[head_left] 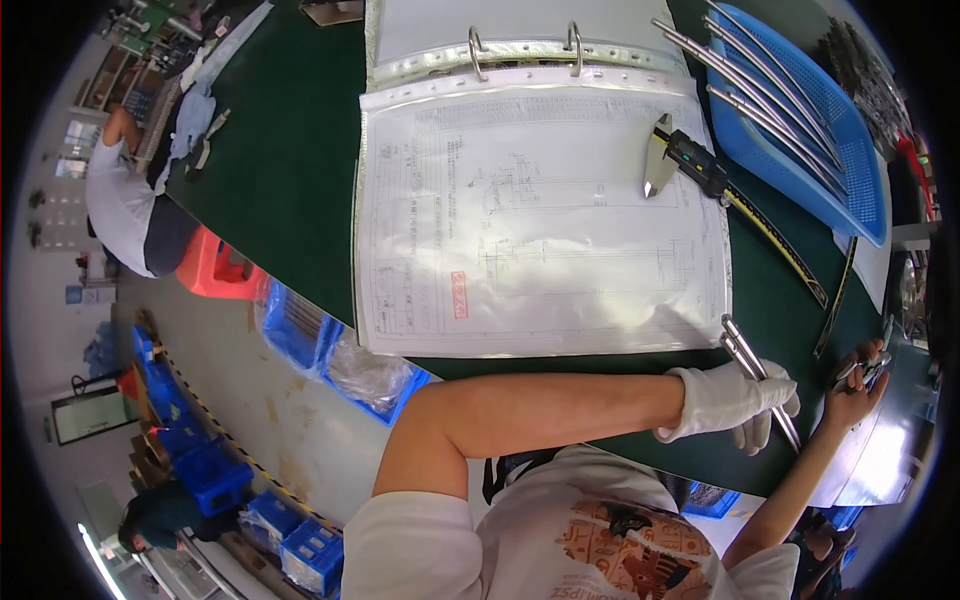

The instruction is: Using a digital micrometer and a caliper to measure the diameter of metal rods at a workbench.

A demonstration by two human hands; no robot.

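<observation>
My left hand, in a white glove, is closed around a pair of slim metal rods. The rods slant from the near edge of the drawing sheet down past my fingers. Further right, my bare right hand has its fingers curled on a small silver and dark metal piece, too small to make out its kind. Beyond my left hand lies an open ring binder with a technical drawing in a plastic sleeve. A digital caliper rests across its right edge.
A blue plastic basket holds several metal rods at the far right. The green table ends at a slanting edge on the left, with blue bins below. A red stool and a seated person are further left.
</observation>
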